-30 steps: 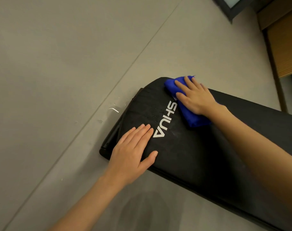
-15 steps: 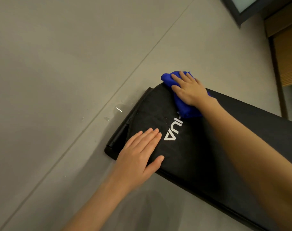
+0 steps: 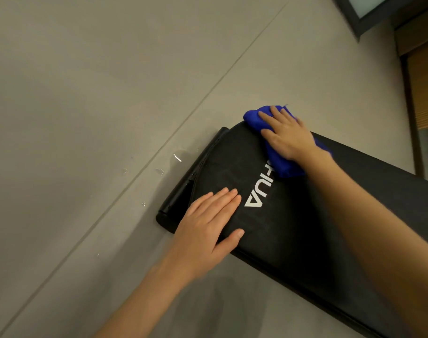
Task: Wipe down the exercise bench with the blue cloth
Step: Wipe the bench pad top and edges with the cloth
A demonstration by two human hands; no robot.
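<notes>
Head view. Blue cloth (image 3: 285,165): bunched on the far corner of the black bench (image 3: 305,235), under the right hand (image 3: 288,136), whose fingers lie spread and flat on it, pressing. Left hand (image 3: 208,228): flat on the bench's near corner, fingers together, thumb out, holding nothing. Palm hides the cloth's middle. Cloth covers the start of the white lettering (image 3: 257,195). Bench cut off at the right edge. Right hand slightly blurred.

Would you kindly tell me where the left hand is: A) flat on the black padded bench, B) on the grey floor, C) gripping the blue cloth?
A: the left hand lies flat, fingers straight, on the black padded bench; the right hand presses the blue cloth.
</notes>
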